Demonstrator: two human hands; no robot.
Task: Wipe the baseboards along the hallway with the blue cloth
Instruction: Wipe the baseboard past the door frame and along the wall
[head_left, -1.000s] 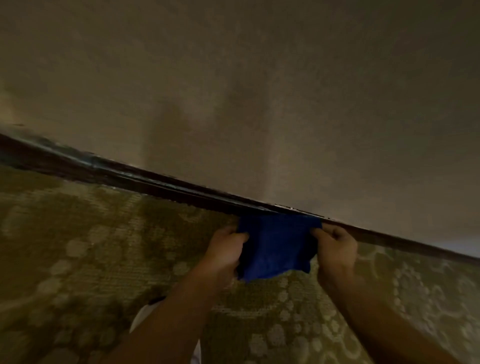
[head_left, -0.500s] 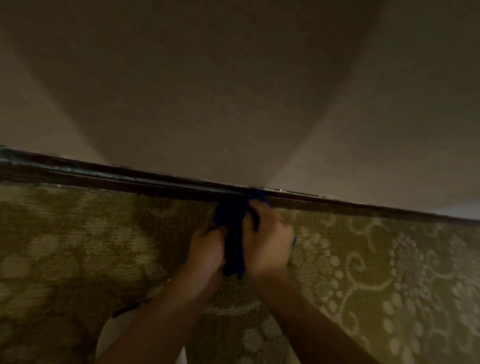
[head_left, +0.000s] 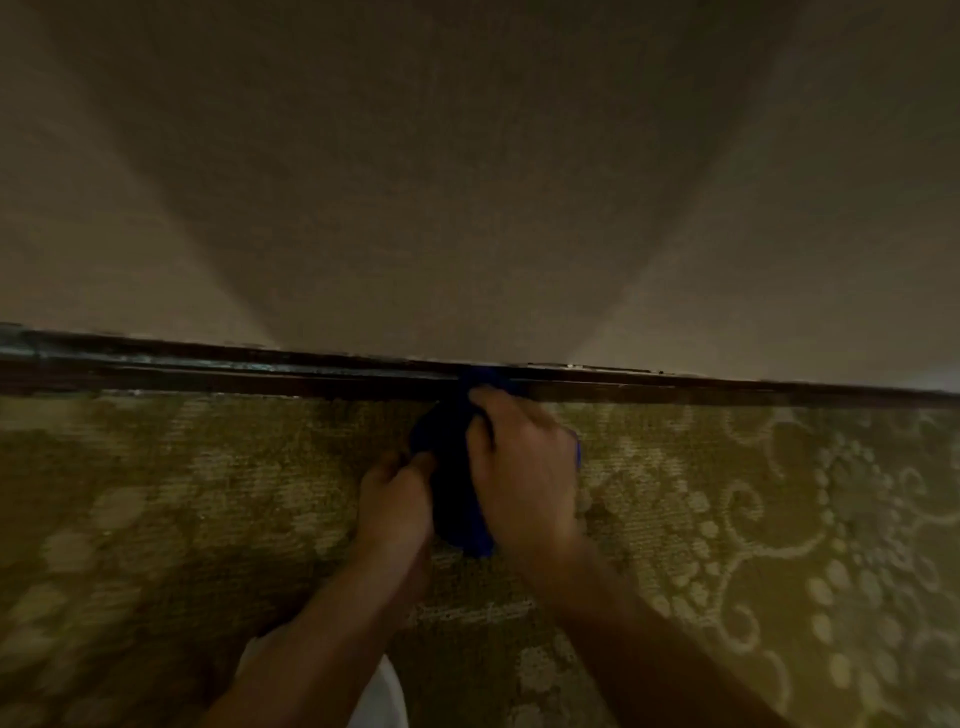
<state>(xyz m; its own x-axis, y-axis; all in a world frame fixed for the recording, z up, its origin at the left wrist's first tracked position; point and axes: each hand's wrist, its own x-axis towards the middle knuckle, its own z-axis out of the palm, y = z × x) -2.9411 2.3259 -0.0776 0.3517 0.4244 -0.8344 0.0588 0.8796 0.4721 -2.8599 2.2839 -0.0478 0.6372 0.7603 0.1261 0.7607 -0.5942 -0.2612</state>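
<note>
We see the left hand (head_left: 397, 501) pinching the bunched blue cloth (head_left: 460, 514) at its left edge. The right hand (head_left: 524, 467) grips the cloth from above, its top seemingly pressed against the dark baseboard (head_left: 208, 371), over patterned carpet (head_left: 753, 519).

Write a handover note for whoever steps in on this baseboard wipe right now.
Right hand: grips the bunched blue cloth, its top edge against the dark wooden baseboard.
Left hand: pinches the cloth's left side, just off the baseboard, above the patterned olive carpet.
Done: cloth gathered and on the baseboard near mid-frame; which stretch is wiped, cannot tell.
Left: wipe along the baseboard, both directions unconfirmed.
</note>
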